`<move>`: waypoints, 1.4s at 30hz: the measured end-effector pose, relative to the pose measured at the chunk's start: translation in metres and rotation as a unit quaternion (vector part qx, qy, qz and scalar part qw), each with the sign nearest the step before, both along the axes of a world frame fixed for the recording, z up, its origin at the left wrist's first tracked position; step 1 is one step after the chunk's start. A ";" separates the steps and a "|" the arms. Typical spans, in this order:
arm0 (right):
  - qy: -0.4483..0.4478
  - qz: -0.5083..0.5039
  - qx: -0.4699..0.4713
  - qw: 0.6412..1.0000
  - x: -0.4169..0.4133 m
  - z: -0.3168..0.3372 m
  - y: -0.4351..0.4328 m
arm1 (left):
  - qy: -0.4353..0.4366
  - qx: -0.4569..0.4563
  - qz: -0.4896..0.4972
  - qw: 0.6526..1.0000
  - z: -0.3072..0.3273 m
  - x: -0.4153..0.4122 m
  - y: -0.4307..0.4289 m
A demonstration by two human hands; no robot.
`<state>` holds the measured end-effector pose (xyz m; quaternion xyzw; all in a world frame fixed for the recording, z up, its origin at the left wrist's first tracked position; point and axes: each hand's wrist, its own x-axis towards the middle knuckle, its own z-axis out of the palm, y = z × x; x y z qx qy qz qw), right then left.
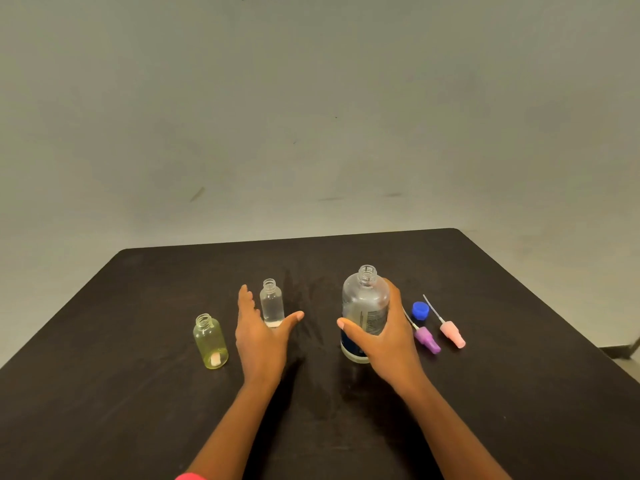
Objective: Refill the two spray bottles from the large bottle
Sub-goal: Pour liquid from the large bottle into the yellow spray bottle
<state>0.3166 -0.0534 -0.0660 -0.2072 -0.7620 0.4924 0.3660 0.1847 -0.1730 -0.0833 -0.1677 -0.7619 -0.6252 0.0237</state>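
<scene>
Right of centre in the frame, the right hand (388, 337) is gripping the uncapped large bottle (363, 303), thumb across its front and fingers curling behind, and the bottle is standing upright on the black table (138, 410). The left hand (258, 336) is reaching forward with fingers straight and thumb spread wide around the base of the clear spray bottle (272, 303); contact is unclear. The yellowish spray bottle (210, 341) is standing at lower left. A blue cap (420, 310), a purple spray head (427, 339) and a pink spray head (452, 334) are lying at right.
</scene>
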 end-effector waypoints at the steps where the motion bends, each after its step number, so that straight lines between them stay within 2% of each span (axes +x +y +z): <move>1: 0.001 0.001 0.002 1.000 0.000 0.000 0.000 | 0.004 0.020 0.003 1.000 0.007 0.008 -0.001; 5: 0.002 0.005 0.000 1.000 0.001 0.000 0.000 | 0.122 0.116 0.024 0.985 0.033 0.032 -0.017; 8: -0.001 0.005 -0.001 1.000 0.001 -0.001 0.001 | 0.197 0.107 0.088 0.971 0.038 0.026 -0.043; 11: 0.001 0.002 -0.002 1.000 0.000 -0.002 0.001 | 0.162 0.007 0.142 0.977 0.028 0.010 -0.070; 15: -0.002 0.001 -0.003 1.000 0.000 -0.002 0.002 | 0.064 -0.080 0.101 0.990 0.005 -0.011 -0.087; 18: -0.004 -0.001 -0.002 1.000 0.000 -0.003 0.002 | 0.004 -0.071 0.065 0.995 -0.003 -0.015 -0.087; 21: -0.008 0.003 -0.003 1.000 0.001 -0.002 0.003 | -0.015 -0.050 0.073 0.996 -0.005 -0.016 -0.086; 27: -0.006 -0.003 -0.002 1.000 0.000 -0.001 0.002 | 0.020 -0.007 0.061 0.998 0.007 -0.007 -0.082; 35: -0.007 -0.010 -0.009 1.000 0.000 0.005 0.009 | 0.063 0.049 -0.029 0.996 0.037 0.030 -0.070; 39: -0.001 -0.012 0.013 1.000 0.005 0.019 0.006 | 0.055 0.063 -0.057 0.995 0.039 0.040 -0.063; 42: 0.001 -0.001 0.068 0.998 0.014 0.037 0.003 | 0.067 0.059 -0.068 0.994 0.039 0.046 -0.060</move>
